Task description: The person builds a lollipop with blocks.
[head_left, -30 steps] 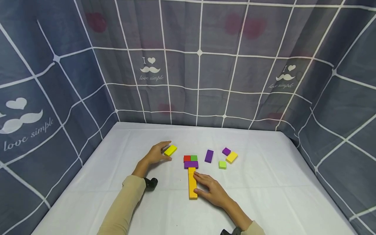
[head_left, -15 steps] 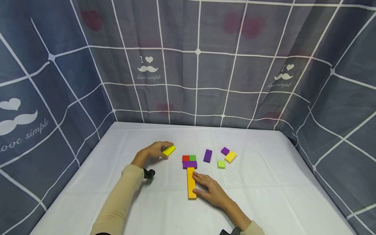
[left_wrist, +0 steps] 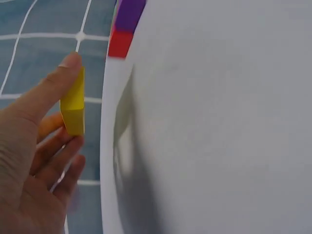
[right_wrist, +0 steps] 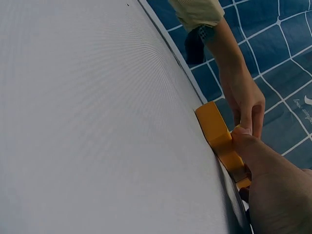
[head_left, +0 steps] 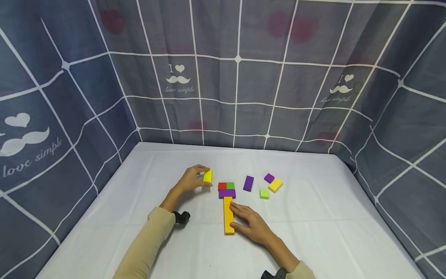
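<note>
In the head view my left hand (head_left: 189,180) pinches a bright yellow block (head_left: 208,176) between thumb and fingers. The left wrist view shows the yellow block (left_wrist: 73,100) raised above its shadowed side of the table, thumb on one face. My right hand (head_left: 252,226) rests its fingertips and thumb along the right side of a long orange block (head_left: 229,223). A short orange piece (head_left: 228,200) continues it at the far end. Beyond lies a purple block (head_left: 227,194) set crosswise, with a red block (head_left: 222,186) and a green block (head_left: 230,185) side by side behind it.
To the right lie a purple block (head_left: 248,183), a small purple block (head_left: 269,178), a golden yellow block (head_left: 275,185) and a light green block (head_left: 264,194). A white cloth (head_left: 313,248) covers the table. Grey checked curtains (head_left: 216,85) enclose its back and sides.
My left hand has shifted slightly right with the yellow block, which has turned from lying slanted to standing more upright in the fingers. The right hand stays at the orange block.
</note>
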The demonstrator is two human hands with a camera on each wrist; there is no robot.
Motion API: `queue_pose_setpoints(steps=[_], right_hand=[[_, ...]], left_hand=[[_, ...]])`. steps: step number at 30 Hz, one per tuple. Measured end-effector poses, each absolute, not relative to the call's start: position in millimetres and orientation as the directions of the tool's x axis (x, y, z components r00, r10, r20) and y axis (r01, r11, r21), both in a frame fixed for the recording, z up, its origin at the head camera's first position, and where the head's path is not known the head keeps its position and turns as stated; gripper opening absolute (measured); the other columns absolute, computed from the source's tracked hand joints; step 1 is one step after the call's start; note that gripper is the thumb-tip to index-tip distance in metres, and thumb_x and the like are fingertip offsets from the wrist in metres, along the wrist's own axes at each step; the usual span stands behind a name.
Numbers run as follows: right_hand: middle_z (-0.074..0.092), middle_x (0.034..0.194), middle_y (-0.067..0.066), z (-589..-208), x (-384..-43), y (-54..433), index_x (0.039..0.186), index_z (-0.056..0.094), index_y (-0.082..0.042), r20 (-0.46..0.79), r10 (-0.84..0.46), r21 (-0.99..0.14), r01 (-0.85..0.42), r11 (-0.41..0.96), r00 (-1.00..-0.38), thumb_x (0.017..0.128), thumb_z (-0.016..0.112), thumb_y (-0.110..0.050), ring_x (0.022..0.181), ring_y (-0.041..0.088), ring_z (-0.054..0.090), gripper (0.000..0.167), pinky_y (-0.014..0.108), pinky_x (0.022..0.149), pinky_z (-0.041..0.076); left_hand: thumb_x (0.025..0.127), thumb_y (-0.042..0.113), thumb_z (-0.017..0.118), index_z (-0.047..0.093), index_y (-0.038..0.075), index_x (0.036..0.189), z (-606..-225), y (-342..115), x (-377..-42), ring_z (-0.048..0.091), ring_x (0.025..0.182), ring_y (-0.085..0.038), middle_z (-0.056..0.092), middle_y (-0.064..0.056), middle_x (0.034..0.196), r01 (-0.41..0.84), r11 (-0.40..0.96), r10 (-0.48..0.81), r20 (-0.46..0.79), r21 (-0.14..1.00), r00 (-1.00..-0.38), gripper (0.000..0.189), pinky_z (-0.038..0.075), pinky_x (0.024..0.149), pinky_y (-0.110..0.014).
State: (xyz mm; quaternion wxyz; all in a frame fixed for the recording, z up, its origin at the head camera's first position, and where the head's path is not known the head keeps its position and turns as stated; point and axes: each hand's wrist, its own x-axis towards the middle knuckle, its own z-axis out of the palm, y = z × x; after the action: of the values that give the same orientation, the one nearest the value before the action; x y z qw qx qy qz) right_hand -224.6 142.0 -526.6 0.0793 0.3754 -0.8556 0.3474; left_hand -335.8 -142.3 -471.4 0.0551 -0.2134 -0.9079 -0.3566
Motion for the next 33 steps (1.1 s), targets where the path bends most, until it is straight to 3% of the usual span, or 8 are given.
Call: queue_pose_setpoints(steps=[12,19,26,33], right_hand=[[0.043,0.14,-0.003,-525.9,-224.1,143.9,0.135,0.049,-0.011,0.402,-0.576,-0.54,-0.692,0.479,-0.712,0.088,0.059,-0.042,0.126,0.015,0.041,0.057,0.041,0.101,0.037],[0.043,0.141,-0.002,-526.8,-223.0,143.9,0.136,0.048,-0.011,0.387,-0.582,-0.545,-0.687,0.481,-0.715,0.088,0.059,-0.042,0.126,0.016,0.041,0.057,0.042,0.101,0.037],[0.043,0.14,-0.002,-526.6,-224.7,139.8,0.136,0.048,-0.013,0.397,-0.598,-0.529,-0.706,0.471,-0.696,0.089,0.058,-0.042,0.126,0.015,0.041,0.057,0.041,0.101,0.037],[0.044,0.14,-0.002,-526.4,-224.2,141.4,0.135,0.048,-0.012,0.396,-0.588,-0.52,-0.699,0.49,-0.706,0.088,0.058,-0.043,0.125,0.016,0.042,0.057,0.042,0.1,0.038]], left_hand=[[0.062,0.036,0.085,0.063,0.004,0.117,-492.0,-116.9,-323.0,0.053,0.11,-0.026,0.06,-0.009,0.114,0.396,0.727,0.325,0.226,0.561,-0.918,0.067,0.042,0.098,-0.038],[0.064,0.04,0.083,0.049,0.007,0.134,-499.5,-125.3,-318.4,0.044,0.123,-0.03,0.05,-0.013,0.132,0.378,0.687,0.329,0.198,0.62,-0.923,0.085,0.036,0.102,-0.043],[0.071,0.02,0.081,0.054,0.009,0.13,-505.3,-137.5,-311.8,0.042,0.125,-0.028,0.05,-0.008,0.133,0.338,0.622,0.291,0.192,0.707,-0.937,0.066,0.034,0.104,-0.043],[0.074,0.019,0.078,0.055,0.007,0.128,-508.0,-128.9,-314.8,0.044,0.123,-0.028,0.052,-0.009,0.131,0.364,0.605,0.295,0.225,0.708,-0.929,0.06,0.038,0.101,-0.041]])
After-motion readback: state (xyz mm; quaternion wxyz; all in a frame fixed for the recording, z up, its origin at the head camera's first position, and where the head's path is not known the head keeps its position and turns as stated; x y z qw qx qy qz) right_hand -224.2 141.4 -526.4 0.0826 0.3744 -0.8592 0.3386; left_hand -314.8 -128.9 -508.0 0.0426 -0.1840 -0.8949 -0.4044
